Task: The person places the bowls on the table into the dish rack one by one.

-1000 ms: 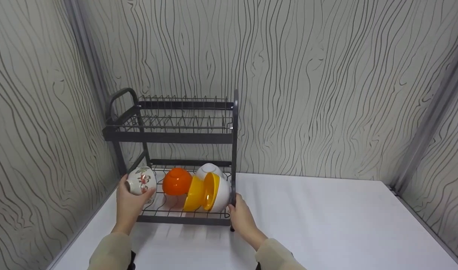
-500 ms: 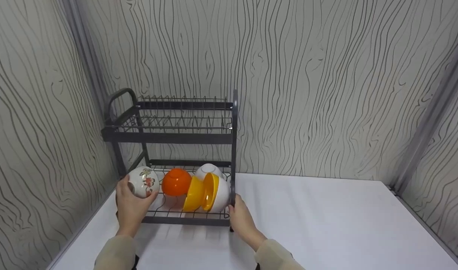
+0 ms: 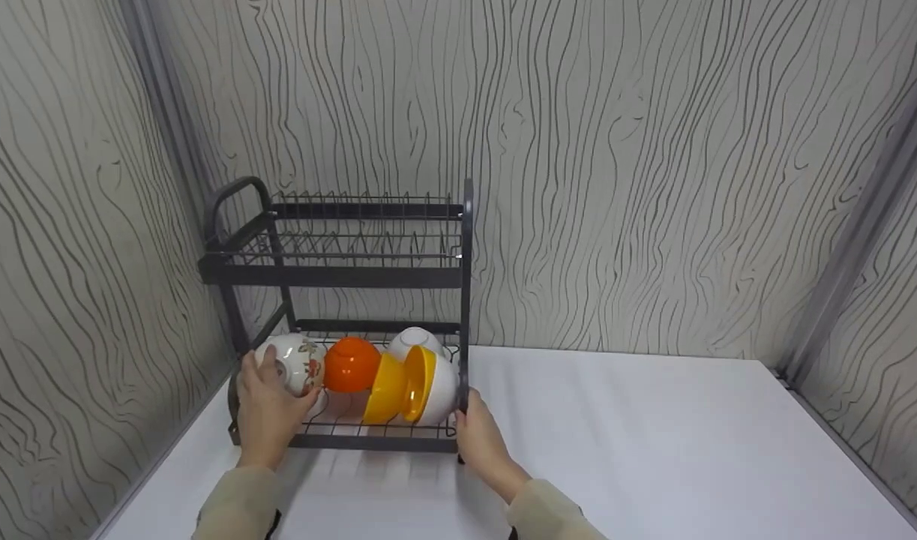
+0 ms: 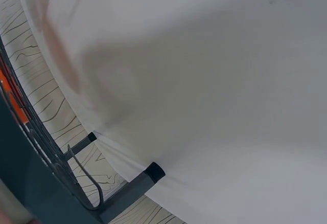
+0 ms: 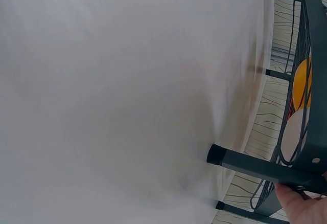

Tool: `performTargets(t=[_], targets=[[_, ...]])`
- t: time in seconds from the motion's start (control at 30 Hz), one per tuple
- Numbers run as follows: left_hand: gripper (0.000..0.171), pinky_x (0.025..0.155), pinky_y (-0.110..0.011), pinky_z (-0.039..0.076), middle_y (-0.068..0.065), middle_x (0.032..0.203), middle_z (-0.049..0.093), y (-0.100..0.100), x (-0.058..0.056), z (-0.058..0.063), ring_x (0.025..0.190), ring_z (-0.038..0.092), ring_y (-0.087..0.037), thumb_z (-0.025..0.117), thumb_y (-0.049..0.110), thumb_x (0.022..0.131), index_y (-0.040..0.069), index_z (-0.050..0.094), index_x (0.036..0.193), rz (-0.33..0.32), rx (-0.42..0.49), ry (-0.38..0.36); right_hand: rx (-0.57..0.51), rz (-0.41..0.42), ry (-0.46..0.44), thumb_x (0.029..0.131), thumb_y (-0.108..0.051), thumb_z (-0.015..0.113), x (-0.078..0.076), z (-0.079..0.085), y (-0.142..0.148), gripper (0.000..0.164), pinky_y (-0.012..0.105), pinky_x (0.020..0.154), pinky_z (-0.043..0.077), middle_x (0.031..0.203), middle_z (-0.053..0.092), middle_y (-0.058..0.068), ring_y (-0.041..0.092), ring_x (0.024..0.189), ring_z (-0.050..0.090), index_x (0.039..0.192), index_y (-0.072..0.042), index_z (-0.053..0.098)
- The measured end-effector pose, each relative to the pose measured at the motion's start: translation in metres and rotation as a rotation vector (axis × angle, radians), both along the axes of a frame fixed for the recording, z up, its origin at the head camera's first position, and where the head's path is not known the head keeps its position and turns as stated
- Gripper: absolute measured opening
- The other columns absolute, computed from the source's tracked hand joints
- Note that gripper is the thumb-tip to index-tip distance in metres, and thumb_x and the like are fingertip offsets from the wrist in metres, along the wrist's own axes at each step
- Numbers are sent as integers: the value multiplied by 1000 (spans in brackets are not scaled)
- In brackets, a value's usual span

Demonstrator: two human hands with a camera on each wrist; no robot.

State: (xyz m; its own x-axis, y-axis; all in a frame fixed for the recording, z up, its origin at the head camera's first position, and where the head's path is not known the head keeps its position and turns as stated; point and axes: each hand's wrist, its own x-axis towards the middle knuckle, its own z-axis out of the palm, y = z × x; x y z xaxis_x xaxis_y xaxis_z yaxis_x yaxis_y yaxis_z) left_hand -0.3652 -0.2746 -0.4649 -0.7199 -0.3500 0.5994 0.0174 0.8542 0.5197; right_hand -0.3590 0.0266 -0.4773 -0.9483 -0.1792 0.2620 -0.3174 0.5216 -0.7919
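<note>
In the head view, a white bowl (image 3: 293,361) with a red and green floral print lies tipped on its side at the left of the dish rack's lower tier. My left hand (image 3: 266,416) holds it, fingers spread over the base and thumb at the front. The dark two-tier dish rack (image 3: 338,276) has its right front post gripped by my right hand (image 3: 486,442). The right wrist view shows the right hand's fingers (image 5: 299,203) against that post. In the left wrist view the bowl is mostly hidden by the rack's front bar (image 4: 30,168).
Beside the floral bowl sits an upturned orange bowl (image 3: 352,365). To its right stand a yellow bowl (image 3: 384,391) and a white bowl with yellow inside (image 3: 439,394), with a white bowl (image 3: 415,340) behind. The white tabletop (image 3: 638,435) extends right. Patterned walls (image 3: 615,172) enclose it.
My left hand has shifted right with the floral bowl, turning it so the base faces more toward the hand; the bowl now sits against the orange one. The right hand keeps its grip.
</note>
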Motion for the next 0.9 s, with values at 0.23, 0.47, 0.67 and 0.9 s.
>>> performTargets(t=[0.23, 0.47, 0.67, 0.9], targets=[[98, 87, -67, 43, -32, 140, 25, 0, -6, -1, 124, 32, -53, 85, 30, 60, 4, 32, 138, 17, -144, 71, 9, -7, -14, 98, -10, 36, -2, 0, 0, 28, 45, 104, 42, 129, 51, 13, 27, 125, 48, 126, -7, 40], [98, 87, -67, 42, -31, 142, 22, -1, -11, 2, 125, 30, -54, 84, 30, 62, 7, 30, 139, 10, -173, -2, 35, -16, -26, 98, -12, 37, -5, 0, -1, 18, 39, 96, 49, 113, 55, 7, 21, 112, 54, 114, -7, 43], [97, 90, -68, 40, -30, 144, 19, -2, -20, 0, 126, 27, -55, 82, 31, 65, 9, 26, 141, 0, -160, -66, 21, -13, -44, 98, -12, 37, -3, -1, -1, 15, 38, 90, 50, 107, 55, 5, 21, 107, 55, 111, -8, 43], [92, 76, -68, 47, -35, 138, 26, -5, -28, -1, 119, 34, -59, 81, 29, 63, 4, 33, 137, -5, -239, 36, 25, -21, -30, 98, -11, 37, -2, -3, -2, 15, 38, 92, 50, 109, 55, 6, 23, 109, 55, 111, -8, 43]])
